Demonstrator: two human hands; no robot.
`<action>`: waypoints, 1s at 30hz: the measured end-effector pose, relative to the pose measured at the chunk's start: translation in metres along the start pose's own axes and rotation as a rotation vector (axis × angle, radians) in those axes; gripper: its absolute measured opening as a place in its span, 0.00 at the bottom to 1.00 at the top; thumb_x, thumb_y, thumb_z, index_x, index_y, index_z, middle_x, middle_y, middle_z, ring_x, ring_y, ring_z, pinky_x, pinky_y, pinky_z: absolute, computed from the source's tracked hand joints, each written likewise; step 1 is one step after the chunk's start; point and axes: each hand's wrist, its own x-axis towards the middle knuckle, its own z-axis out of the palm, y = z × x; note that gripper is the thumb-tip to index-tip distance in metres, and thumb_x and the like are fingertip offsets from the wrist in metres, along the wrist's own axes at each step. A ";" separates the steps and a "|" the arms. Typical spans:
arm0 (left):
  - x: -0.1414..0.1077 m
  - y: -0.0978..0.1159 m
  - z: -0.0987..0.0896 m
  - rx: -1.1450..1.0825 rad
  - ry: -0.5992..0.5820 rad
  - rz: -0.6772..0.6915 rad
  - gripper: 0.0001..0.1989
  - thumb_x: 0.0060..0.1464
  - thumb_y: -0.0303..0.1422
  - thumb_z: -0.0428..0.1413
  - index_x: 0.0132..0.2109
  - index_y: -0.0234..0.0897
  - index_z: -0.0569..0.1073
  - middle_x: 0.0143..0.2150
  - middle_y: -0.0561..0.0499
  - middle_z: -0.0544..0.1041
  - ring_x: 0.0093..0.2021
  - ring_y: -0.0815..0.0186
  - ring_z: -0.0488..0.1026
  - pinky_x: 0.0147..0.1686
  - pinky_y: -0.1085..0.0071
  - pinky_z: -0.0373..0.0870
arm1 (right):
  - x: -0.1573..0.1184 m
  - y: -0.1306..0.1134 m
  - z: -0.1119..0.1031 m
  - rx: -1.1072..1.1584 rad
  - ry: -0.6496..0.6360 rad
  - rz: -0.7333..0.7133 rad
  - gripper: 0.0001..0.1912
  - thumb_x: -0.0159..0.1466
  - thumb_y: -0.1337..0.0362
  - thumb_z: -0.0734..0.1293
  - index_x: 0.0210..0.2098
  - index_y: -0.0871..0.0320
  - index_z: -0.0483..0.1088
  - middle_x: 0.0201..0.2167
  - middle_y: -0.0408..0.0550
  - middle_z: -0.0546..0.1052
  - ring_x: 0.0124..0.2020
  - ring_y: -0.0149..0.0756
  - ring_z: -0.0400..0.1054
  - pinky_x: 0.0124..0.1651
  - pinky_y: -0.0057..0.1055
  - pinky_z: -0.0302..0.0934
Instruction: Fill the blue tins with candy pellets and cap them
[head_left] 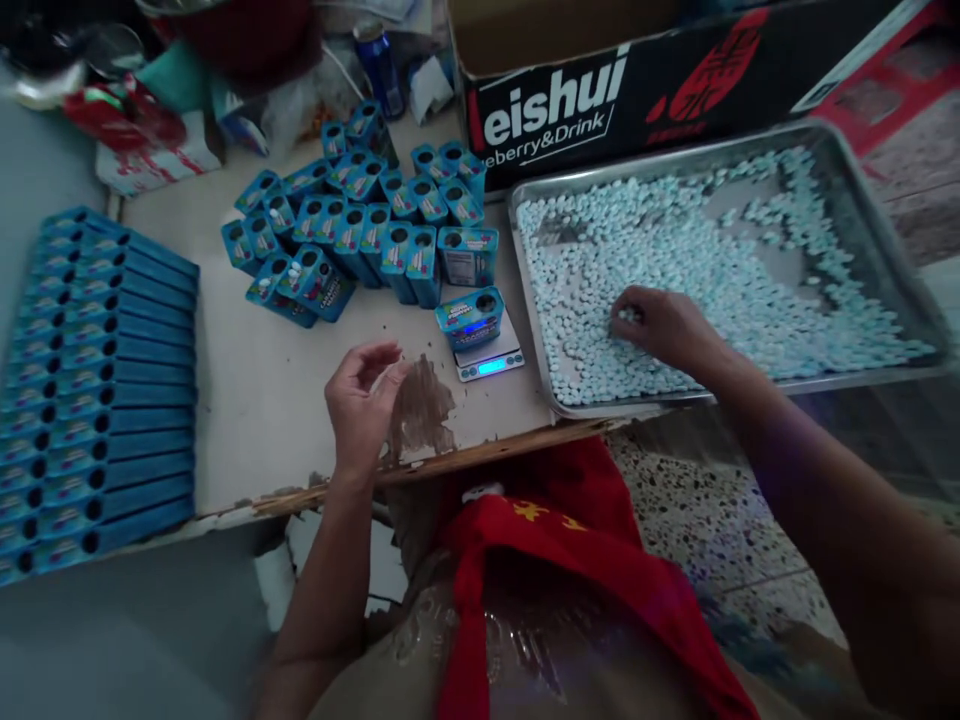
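Right hand (664,325) gathers pellets (675,240) in the tray (637,405).
Its fingers clasp some; left hand (360,395), loosely curled, hovers near the worktop's (247,400) front edge.

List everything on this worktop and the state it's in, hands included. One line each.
Left hand: fingers loosely curled, no object visible
Right hand: fingertips among the pellets
Pellets: loose, spread unevenly
Metal tray: partly covered
Digital scale: display lit, loaded
Blue box on the scale: upright
Clustered blue boxes: upright, loosely grouped
Blue boxes at left: tightly lined up
Black carton: top open
Tabletop: front edge chipped
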 end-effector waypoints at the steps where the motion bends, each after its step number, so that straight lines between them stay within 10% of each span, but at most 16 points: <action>1: -0.001 0.002 0.000 0.014 -0.011 0.005 0.16 0.60 0.40 0.74 0.51 0.40 0.86 0.49 0.46 0.90 0.50 0.58 0.89 0.59 0.59 0.88 | 0.001 -0.001 -0.005 0.204 -0.020 0.060 0.04 0.67 0.67 0.74 0.38 0.53 0.75 0.30 0.48 0.76 0.34 0.45 0.70 0.42 0.38 0.61; 5: -0.003 0.012 0.000 0.035 -0.045 0.066 0.12 0.62 0.38 0.73 0.50 0.40 0.87 0.47 0.47 0.91 0.49 0.59 0.89 0.59 0.60 0.89 | -0.003 0.004 -0.018 0.991 -0.111 0.213 0.14 0.59 0.58 0.83 0.36 0.48 0.76 0.30 0.43 0.75 0.30 0.38 0.61 0.37 0.36 0.56; 8: -0.004 0.020 0.001 0.031 -0.040 0.108 0.11 0.62 0.37 0.73 0.49 0.40 0.87 0.47 0.47 0.91 0.48 0.59 0.89 0.58 0.60 0.89 | -0.007 0.010 -0.015 1.181 -0.156 0.297 0.20 0.50 0.59 0.87 0.35 0.46 0.77 0.27 0.40 0.72 0.29 0.36 0.50 0.35 0.36 0.49; 23: -0.019 0.008 -0.002 -0.061 -0.048 0.034 0.14 0.60 0.41 0.74 0.50 0.40 0.87 0.47 0.47 0.90 0.48 0.58 0.89 0.57 0.60 0.87 | -0.021 -0.014 -0.011 1.173 -0.143 0.318 0.18 0.53 0.65 0.87 0.40 0.48 0.80 0.30 0.42 0.72 0.31 0.34 0.52 0.38 0.40 0.50; 30: -0.003 -0.001 0.017 -0.096 -0.111 -0.006 0.18 0.58 0.43 0.74 0.51 0.39 0.86 0.47 0.45 0.90 0.48 0.56 0.89 0.55 0.59 0.88 | -0.012 -0.071 -0.026 1.031 -0.256 0.111 0.10 0.62 0.70 0.80 0.39 0.56 0.77 0.29 0.45 0.76 0.30 0.30 0.62 0.35 0.31 0.53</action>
